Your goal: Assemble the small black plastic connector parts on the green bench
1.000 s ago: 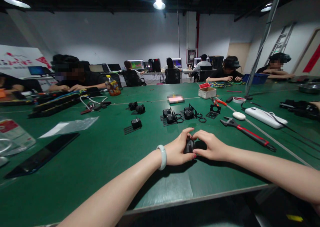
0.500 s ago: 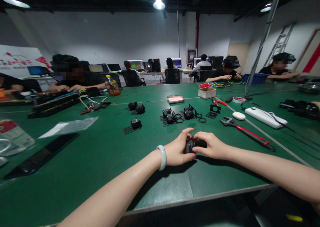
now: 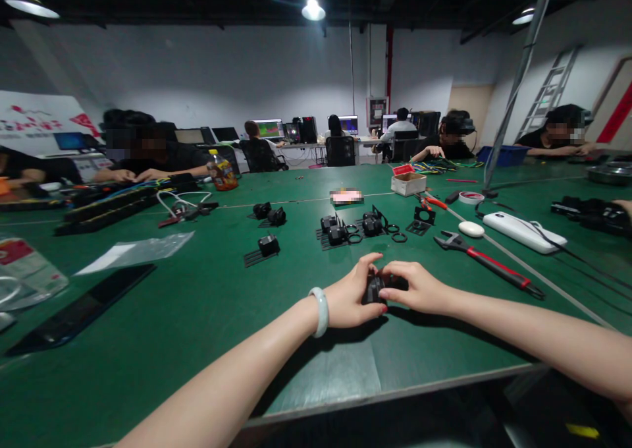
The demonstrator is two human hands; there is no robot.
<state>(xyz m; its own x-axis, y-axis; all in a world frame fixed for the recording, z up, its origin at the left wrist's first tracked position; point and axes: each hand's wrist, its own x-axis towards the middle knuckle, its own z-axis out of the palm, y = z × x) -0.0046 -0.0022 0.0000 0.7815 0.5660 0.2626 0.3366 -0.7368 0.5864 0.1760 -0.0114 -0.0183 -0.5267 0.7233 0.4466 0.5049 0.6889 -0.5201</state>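
Close to the table's front edge, both hands grip one small black plastic fitting (image 3: 375, 288). My left hand (image 3: 353, 295) wraps its thumb and fingers around the left side. From the right, my right hand (image 3: 415, 286) pinches the same part, its thumb across the front. Fingers cover much of the fitting, so its full shape is hidden. Just beyond my hands lie similar black fittings with flat bracket plates (image 3: 337, 230), along with loose black ring nuts (image 3: 399, 237). Another fitting (image 3: 269, 244) sits apart on the left, and a bare black bracket (image 3: 422, 219) stands to the right.
An adjustable wrench (image 3: 488, 263), a white power bank-like block (image 3: 524, 232) and a white oval object (image 3: 471, 228) lie right. A dark flat slab (image 3: 83, 309) and plastic bag (image 3: 135, 250) lie left. A metal pole (image 3: 518, 85) rises far right. Co-workers sit across the green table (image 3: 207, 323).
My hands and the fitting keep almost the same position. Across the table at the back right, a co-worker's hand has moved down toward the cables.
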